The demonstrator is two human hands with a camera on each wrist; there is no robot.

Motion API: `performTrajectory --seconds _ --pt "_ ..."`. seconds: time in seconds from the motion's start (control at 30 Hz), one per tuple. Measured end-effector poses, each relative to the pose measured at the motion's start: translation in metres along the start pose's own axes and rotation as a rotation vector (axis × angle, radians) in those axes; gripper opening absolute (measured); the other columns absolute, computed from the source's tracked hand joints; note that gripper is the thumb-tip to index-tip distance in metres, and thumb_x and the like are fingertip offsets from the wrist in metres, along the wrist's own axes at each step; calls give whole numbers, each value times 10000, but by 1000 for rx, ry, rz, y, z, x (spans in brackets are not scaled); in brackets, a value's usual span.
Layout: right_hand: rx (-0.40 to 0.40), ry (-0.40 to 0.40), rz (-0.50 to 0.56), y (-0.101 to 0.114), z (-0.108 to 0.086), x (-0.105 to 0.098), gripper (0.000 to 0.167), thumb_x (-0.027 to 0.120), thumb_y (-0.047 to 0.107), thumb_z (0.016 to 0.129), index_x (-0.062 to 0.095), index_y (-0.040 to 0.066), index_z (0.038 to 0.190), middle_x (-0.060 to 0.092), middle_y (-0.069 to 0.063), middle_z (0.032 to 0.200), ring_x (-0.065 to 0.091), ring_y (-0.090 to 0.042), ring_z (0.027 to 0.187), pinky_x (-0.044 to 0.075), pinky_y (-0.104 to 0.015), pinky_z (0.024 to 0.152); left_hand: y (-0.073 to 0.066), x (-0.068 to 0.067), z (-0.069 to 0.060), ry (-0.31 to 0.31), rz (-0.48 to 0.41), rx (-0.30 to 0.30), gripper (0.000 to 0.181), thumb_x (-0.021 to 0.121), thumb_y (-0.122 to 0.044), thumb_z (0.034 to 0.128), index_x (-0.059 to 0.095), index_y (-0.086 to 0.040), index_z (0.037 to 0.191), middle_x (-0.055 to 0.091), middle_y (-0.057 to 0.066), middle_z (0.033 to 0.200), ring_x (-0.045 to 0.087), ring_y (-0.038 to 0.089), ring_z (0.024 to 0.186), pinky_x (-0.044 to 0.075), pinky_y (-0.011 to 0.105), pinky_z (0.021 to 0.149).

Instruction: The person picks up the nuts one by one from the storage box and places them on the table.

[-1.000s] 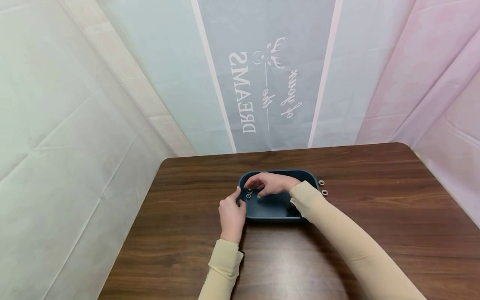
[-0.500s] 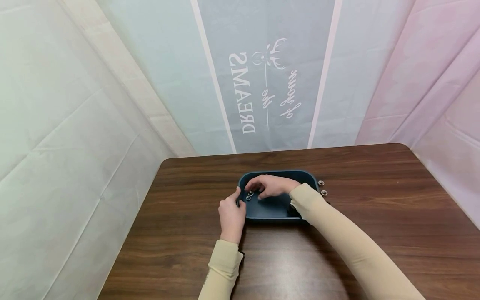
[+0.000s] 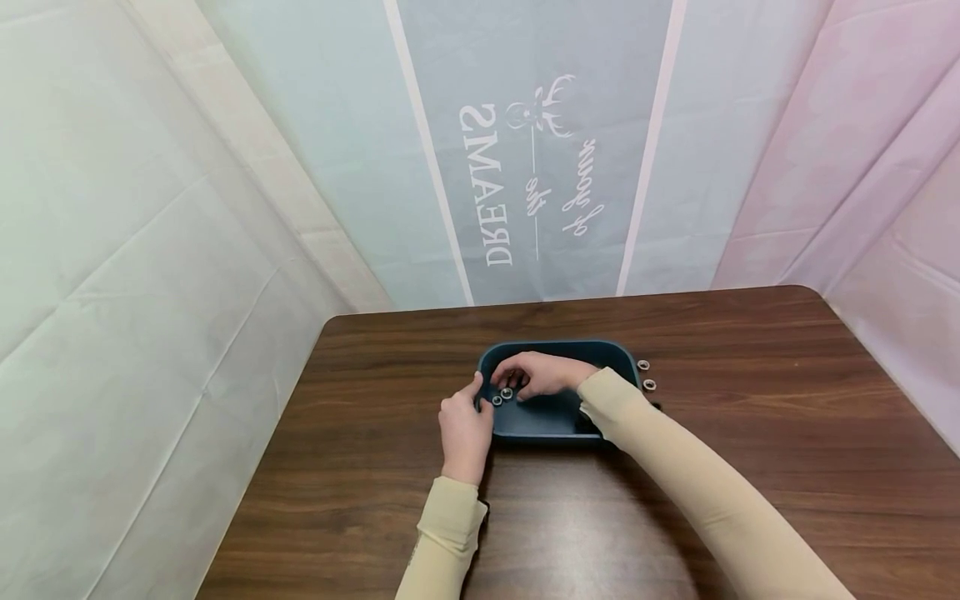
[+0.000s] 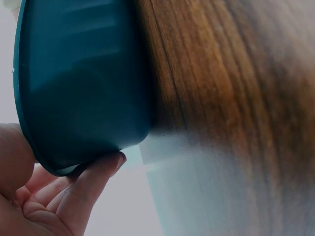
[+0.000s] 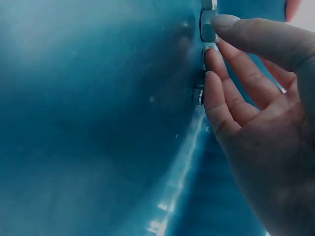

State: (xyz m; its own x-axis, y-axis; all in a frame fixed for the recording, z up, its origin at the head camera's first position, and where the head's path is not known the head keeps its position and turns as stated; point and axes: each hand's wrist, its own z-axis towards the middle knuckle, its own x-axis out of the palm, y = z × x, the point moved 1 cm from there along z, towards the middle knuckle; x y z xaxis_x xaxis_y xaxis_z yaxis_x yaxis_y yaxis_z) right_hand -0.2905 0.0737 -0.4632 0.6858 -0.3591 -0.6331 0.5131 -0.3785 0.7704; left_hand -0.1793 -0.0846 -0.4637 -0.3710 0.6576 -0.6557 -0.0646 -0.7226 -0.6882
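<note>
A dark blue tray point(image 3: 551, 437) lies on the wooden table. My left hand point(image 3: 465, 433) grips its left end; in the left wrist view, the fingers point(image 4: 91, 189) press the outside wall below the tray's rim point(image 4: 18, 93). Inside the tray, my right hand point(image 3: 543, 372) reaches down with bent fingers and the thumb apart from them. Two small metal nuts point(image 3: 507, 393) lie by its fingertips near the left end. In the right wrist view, the thumb of the right hand point(image 5: 261, 83) touches a nut point(image 5: 208, 32), and the other fingertips rest beside more metal pieces point(image 5: 198, 96).
Two metal rings or nuts point(image 3: 649, 385) lie on the table point(image 3: 750, 400) just right of the tray. Printed cloth point(image 3: 555, 283) hangs behind the table, with more cloth at both sides. A dark item shows partly beneath the right sleeve.
The two visible nuts in the tray have shifted slightly toward the near side, one also rightward. My right hand has lowered a little toward the near side; the left hand has kept its hold.
</note>
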Motion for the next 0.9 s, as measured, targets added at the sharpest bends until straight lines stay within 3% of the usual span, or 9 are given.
performTrajectory --seconds 0.3,0.9 --pt "3 -6 -16 -6 3 2 463 691 -72 804 597 53 1240 623 -66 1056 578 -196 933 481 -312 794 0 0 1 15 2 0 423 669 21 832 652 -78 1243 678 170 1089 329 95 377 330 247 397" --pt "19 -15 -103 -6 6 7 468 717 -48 785 601 66 1224 617 -11 980 568 -143 875 482 -283 767 1 1 0 -4 -1 9 413 677 31 817 666 -64 1219 690 186 1033 358 99 387 339 248 394"
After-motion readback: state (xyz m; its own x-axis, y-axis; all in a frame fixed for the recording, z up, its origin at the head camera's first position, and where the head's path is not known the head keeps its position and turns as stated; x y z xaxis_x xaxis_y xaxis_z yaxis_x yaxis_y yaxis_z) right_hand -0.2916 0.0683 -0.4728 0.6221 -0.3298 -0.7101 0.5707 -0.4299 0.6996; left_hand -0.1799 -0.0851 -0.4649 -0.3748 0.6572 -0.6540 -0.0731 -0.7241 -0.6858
